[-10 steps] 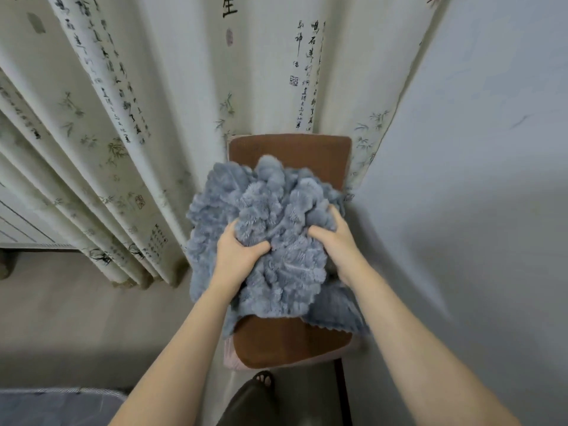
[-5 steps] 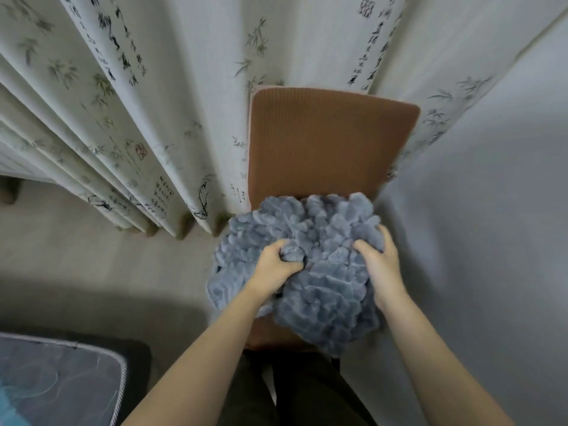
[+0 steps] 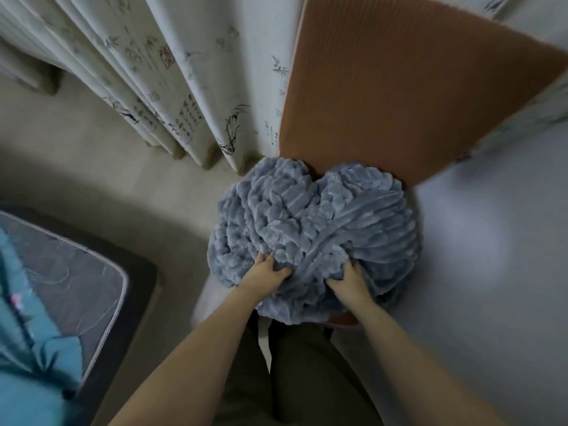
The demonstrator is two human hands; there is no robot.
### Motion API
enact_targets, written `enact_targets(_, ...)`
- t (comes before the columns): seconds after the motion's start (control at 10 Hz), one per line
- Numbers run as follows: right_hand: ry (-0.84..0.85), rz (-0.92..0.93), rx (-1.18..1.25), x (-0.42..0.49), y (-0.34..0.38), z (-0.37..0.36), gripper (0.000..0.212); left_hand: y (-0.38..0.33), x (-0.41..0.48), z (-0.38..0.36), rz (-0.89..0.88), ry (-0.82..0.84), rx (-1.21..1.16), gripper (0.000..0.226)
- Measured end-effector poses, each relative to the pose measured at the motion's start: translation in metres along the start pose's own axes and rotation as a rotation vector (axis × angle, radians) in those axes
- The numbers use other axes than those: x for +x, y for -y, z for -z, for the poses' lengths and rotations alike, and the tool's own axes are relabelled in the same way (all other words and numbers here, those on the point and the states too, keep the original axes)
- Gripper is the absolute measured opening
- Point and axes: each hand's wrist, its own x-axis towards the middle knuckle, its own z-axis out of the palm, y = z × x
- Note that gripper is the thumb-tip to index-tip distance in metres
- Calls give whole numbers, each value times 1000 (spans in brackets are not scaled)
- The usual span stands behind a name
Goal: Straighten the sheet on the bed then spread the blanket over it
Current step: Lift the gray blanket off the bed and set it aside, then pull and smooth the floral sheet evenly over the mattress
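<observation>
A fluffy grey-blue blanket (image 3: 316, 229) sits bunched in a heap on the seat of a brown chair (image 3: 399, 99). My left hand (image 3: 266, 273) grips a fold on the heap's near left side, its fingers dug into the pile. My right hand (image 3: 349, 279) grips the near right side the same way. At the lower left lies the corner of the bed, a grey mattress (image 3: 67, 272) with a rumpled blue sheet (image 3: 24, 348) on it.
Pale printed curtains (image 3: 172, 72) hang behind and to the left of the chair. A plain white wall (image 3: 498, 256) runs along the right. Beige floor (image 3: 92, 167) lies between the chair and the bed. My dark trousers (image 3: 276, 379) show below.
The view has tipped downward and come closer; the bed corner now shows more. Both hands slid from the top of the heap to its near side, still gripping the blanket.
</observation>
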Motion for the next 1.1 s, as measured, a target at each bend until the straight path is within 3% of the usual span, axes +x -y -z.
enact_targets(0.2, 20, 122, -25, -4, -15, 26, 85, 20, -34, 21, -54, -132, -136, 66)
enact_targets(0.4, -119, 157, -145, -24, -35, 33, 90, 65, -90, 32, 43, -316, -294, 53)
enact_targets(0.5, -254, 91, -54, -40, -39, 26, 89, 99, -121, 32, 128, -417, -406, 42)
enact_targets(0.6, -302, -20, -29, -46, -49, 21, 70, 132, -157, 24, 186, -474, -527, 28)
enact_targets(0.7, -104, -166, 130, -50, -46, 18, 46, 161, -192, 12, 238, -522, -656, 21)
enact_targets(0.8, 205, -300, 186, -54, -41, 11, 51, 187, -219, -2, 282, -565, -737, 20)
enact_targets(0.9, 306, -228, 62, -60, -31, -3, 36, 206, -241, -10, 309, -623, -795, 21)
enact_targets(1.1, 328, -151, -175, -74, -19, -27, 32, 254, -273, -17, 339, -682, -933, 21)
